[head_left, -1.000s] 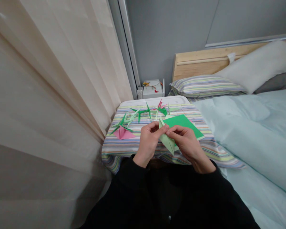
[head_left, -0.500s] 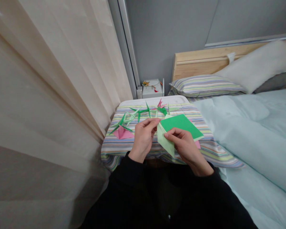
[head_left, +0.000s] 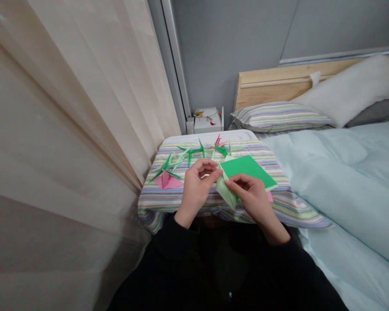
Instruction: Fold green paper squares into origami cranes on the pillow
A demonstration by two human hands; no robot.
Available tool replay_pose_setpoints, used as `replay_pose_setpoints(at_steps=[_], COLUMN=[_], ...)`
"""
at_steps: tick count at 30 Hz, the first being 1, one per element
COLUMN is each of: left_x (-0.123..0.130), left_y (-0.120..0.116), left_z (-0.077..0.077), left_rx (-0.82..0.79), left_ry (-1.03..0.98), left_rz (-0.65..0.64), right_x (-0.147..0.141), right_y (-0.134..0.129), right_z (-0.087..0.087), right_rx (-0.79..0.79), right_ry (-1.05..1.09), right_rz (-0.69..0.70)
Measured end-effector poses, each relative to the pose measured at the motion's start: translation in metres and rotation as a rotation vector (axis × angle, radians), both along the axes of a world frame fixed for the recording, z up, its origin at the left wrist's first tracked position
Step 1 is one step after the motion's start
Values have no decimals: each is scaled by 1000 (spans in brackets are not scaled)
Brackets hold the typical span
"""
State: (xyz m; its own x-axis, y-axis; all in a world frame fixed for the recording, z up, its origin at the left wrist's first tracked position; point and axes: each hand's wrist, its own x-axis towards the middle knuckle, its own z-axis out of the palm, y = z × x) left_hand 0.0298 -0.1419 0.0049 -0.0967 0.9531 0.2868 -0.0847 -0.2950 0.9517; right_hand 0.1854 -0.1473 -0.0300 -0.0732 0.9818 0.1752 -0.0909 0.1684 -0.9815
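A light green folded origami paper (head_left: 226, 193) is held up in front of me, its lower end narrowing to a point. At its upper left edge is my left hand (head_left: 197, 185), fingers curled and thumb against the paper. My right hand (head_left: 254, 194) pinches the same piece from the right between thumb and fingers. Just behind it lies a stack of square origami paper (head_left: 249, 169), bright green on top, with lighter green and pink edges showing beneath.
Several folded paper cranes, green (head_left: 199, 150) and pink (head_left: 167, 180), lie on a striped cloth (head_left: 158, 199) over a small table (head_left: 210, 136). A curtain (head_left: 116, 86) hangs at left. On the right is a bed with a pale blue quilt (head_left: 350, 172).
My left thumb has come down along the paper's upper left edge, and the fingers have parted slightly from it. The folded paper has tilted a little; my right hand keeps its pinch.
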Motion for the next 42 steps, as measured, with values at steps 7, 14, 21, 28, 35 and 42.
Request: replay_pose_setpoints(at_steps=[7,14,21,28,35,42], left_x=[-2,0,7,10,10,11], left_y=[4,1,-1,-3,-4,1], left_z=[-5,-4,-9,-10,-11,-15], left_rx=[-80,-123,-106,-87,-79,-63], left_ry=[-10,-28,-76,-19,94,-20], left_rz=[-73,-121,2,47,-5,100], right_x=[1,-1,-3,-6,-8,-11], right_y=[-3,-3,-4,-1,2,3], right_z=[3,5,9,7,7,6], right_rx=[63,68,47,53,95,57], right_ry=[-35,-28,3,1,6,-7], right_rz=[48,65,70,18,-15,-37])
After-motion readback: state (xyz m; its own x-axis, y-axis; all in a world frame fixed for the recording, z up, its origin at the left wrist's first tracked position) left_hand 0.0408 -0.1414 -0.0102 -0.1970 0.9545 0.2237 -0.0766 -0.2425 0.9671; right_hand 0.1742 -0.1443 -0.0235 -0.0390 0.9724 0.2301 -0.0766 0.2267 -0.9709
